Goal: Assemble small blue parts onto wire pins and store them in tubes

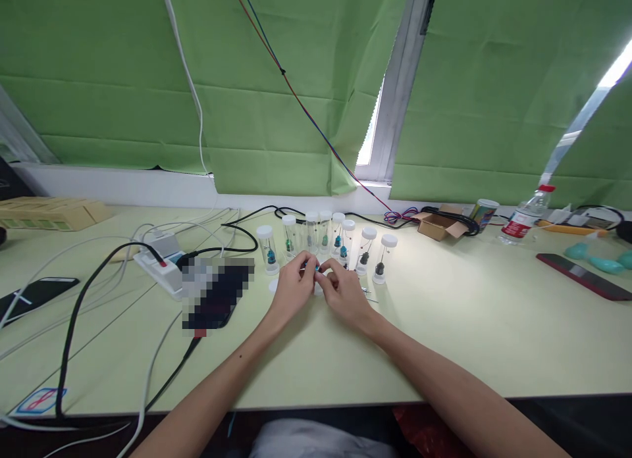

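My left hand (pixel 294 288) and my right hand (pixel 347 293) meet over the table, fingertips pinched together. Between them a small blue-teal piece (pixel 317 269) shows, mostly covered by the fingers; its kind is too small to make out. Just beyond stand several clear tubes with white caps, such as the left one (pixel 269 253) with a teal piece inside and the right one (pixel 384 257) with a dark piece. A white round disc (pixel 274 285) lies beside my left hand. Thin metal bits (pixel 368 293) lie by my right hand.
Left of my hands are a blurred-out phone (pixel 224 297), a white power strip (pixel 162 267) and loose cables. On the right stand a small cardboard box (pixel 438 226), a can (pixel 484 214) and a water bottle (pixel 526 216); a dark red-edged phone (pixel 582 276) lies nearer.
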Motion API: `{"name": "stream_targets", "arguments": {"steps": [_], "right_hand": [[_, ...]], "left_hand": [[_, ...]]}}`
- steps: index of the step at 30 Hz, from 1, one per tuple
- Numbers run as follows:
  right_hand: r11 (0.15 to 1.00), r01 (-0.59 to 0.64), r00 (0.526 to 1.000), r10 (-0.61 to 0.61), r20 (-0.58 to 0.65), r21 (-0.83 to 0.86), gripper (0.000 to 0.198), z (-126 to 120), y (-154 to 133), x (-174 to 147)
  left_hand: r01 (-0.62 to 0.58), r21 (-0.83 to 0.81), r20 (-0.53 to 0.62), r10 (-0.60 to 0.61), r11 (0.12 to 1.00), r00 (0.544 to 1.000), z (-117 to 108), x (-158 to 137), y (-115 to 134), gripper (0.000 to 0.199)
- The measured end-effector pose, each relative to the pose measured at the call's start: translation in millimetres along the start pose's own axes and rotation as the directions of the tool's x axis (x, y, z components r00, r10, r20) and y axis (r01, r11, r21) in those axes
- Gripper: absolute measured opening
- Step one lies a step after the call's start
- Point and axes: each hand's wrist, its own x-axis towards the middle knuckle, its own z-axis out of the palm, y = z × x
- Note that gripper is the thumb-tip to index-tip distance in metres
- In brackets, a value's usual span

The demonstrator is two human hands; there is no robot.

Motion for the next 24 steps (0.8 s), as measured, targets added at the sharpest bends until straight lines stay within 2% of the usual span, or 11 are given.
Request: {"name": "stream_targets", "arguments": {"steps": [15, 24], "right_hand": [[0.999, -0.013, 1.0, 0.013, 0.006, -0.037, 0.018, -0.1, 1.1, -0.8], [0.999, -0.038, 0.999, 0.038, -0.001, -0.026, 0.021, -0.1, 0.4, 1.3]], "left_hand": [[-0.033, 0.061, 0.022, 0.032, 0.998, 0.999, 0.3, -0.7, -7.3, 0.027], [-0.012, 0.03, 0.014, 0.011, 0.999, 1.0, 0.9, -0.1, -8.8, 0.026]]}}
